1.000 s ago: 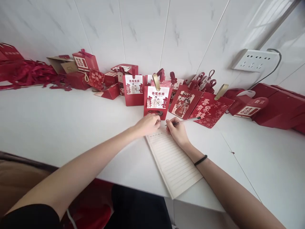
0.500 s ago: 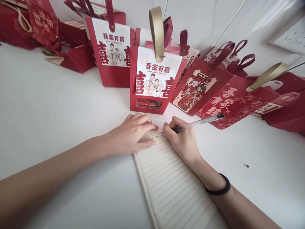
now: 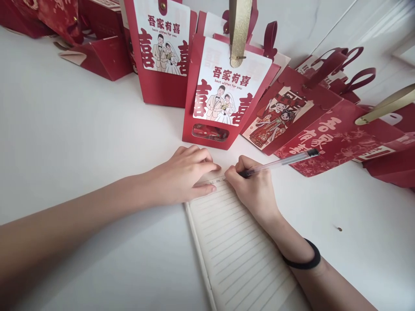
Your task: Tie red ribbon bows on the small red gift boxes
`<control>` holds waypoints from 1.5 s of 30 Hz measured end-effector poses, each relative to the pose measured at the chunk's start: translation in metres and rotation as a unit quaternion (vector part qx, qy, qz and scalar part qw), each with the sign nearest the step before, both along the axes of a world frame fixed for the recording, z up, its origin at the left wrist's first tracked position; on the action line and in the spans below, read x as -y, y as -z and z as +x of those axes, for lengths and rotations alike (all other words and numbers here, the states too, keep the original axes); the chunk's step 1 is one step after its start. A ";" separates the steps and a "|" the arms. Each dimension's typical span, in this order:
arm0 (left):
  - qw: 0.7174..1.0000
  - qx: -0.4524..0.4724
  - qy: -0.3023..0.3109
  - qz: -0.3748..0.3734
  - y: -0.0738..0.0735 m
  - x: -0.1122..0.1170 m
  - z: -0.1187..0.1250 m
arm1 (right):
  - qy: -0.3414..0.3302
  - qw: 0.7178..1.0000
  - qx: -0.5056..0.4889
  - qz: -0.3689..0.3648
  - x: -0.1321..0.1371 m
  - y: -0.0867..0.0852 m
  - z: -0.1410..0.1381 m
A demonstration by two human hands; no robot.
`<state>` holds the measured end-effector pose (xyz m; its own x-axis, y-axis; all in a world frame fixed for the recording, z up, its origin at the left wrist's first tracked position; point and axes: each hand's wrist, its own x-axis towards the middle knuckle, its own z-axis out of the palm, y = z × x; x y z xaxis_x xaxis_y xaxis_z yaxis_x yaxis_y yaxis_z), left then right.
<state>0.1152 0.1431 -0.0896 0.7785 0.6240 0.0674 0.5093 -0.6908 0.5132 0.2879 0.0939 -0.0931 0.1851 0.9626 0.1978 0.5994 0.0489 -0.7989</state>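
A lined notebook (image 3: pixel 236 255) lies open on the white table (image 3: pixel 65 138). My left hand (image 3: pixel 183 177) rests flat on its top left corner, fingers stretched out and together. My right hand (image 3: pixel 256 190) is closed round a clear pen (image 3: pixel 282 162), whose tip touches the top line, where a little writing shows. A black band sits on my right wrist. Just beyond my hands stands a red gift bag (image 3: pixel 223 95) with a gold handle and a bride-and-groom picture.
More red gift bags crowd the back: one upright (image 3: pixel 158 52) at the left, flat ones (image 3: pixel 330 134) leaning at the right, others (image 3: pixel 97 56) at the far left. A white tiled wall rises behind. A small dark speck (image 3: pixel 339 229) lies on the table at right.
The camera has come much closer to the table and bags. My right hand has written a few marks on the top line. My left hand now lies flat on the page corner.
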 end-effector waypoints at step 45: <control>0.998 0.053 0.019 0.009 0.008 -0.005 -0.008 | -0.036 0.980 0.075 0.178 -0.010 0.016 0.026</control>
